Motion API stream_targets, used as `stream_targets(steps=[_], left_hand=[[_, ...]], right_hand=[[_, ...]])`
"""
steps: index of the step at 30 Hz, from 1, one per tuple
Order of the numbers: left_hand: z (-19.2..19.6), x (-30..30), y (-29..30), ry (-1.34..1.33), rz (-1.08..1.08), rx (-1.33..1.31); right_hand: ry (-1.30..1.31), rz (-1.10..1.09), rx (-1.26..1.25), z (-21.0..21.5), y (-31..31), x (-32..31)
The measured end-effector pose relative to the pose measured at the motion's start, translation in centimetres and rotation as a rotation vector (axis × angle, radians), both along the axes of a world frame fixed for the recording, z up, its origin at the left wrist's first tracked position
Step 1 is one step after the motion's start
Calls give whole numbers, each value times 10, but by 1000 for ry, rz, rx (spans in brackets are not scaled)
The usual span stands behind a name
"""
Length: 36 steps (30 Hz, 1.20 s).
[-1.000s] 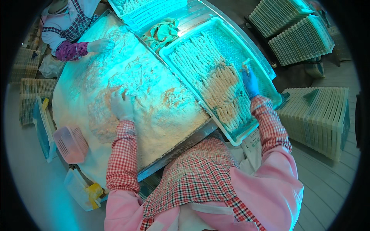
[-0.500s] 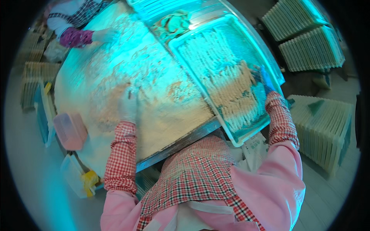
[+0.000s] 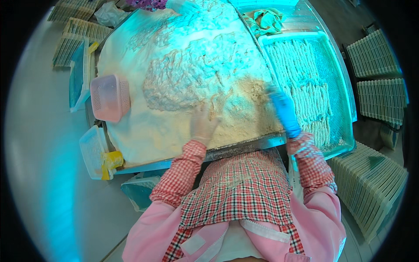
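Note:
My left hand [image 3: 204, 123], in a pale, thin glove, rests on the whitish powder [image 3: 148, 135] near the table's front edge. Its fingers are apart and hold nothing. At the table's right edge is my right hand [image 3: 284, 111] in a blue glove, its fingertips smeared by motion beside a patch of tan crumbs [image 3: 253, 89]. Just right of it stands a shallow tray [image 3: 348, 109] with pale, coated strips [image 3: 301, 61] lined up in rows. A wide, lumpy heap of pale, wet-looking pieces [image 3: 174, 83] lies in the powder beyond my left hand.
A pink perforated basket [image 3: 104, 98] and a clear container [image 3: 92, 150] with yellow tape stand at the table's left edge. Stacked trays [image 3: 371, 183] are on the right. Crumpled greenish cloth [image 3: 265, 21] lies beyond the tray. Another person's gloved hand [image 3: 183, 6] reaches in at the far edge.
The view has shifted. My right hand has left the tray's strips for the table's right edge. My left hand has come nearer the front edge. Loose tan crumbs no longer cover the strips.

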State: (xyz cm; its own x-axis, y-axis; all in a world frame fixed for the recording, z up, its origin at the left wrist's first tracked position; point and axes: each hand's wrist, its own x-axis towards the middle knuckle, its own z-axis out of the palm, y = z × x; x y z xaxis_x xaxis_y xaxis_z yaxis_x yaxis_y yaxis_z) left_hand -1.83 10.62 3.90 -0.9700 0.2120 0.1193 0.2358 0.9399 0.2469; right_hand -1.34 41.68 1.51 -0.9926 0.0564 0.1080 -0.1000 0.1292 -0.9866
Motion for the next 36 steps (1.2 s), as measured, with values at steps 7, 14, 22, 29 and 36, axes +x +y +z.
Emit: stream_targets(steps=[7, 14, 22, 29, 36], left_hand=[[-6, -5, -4, -826, 584, 1148], [1, 10, 10, -407, -8, 372], [7, 33, 55, -250, -31, 456], [-20, 9, 75, 65, -104, 442], [-12, -24, 122, 19, -111, 222]], right_hand=[[-53, 273, 419, 8, -131, -9], [-125, 170, 429, -8, -122, 29], [-840, -86, -955, 4, -130, 2], [-683, -72, -1146, -21, -155, 17], [-683, -198, -1401, -3, -77, 38]])
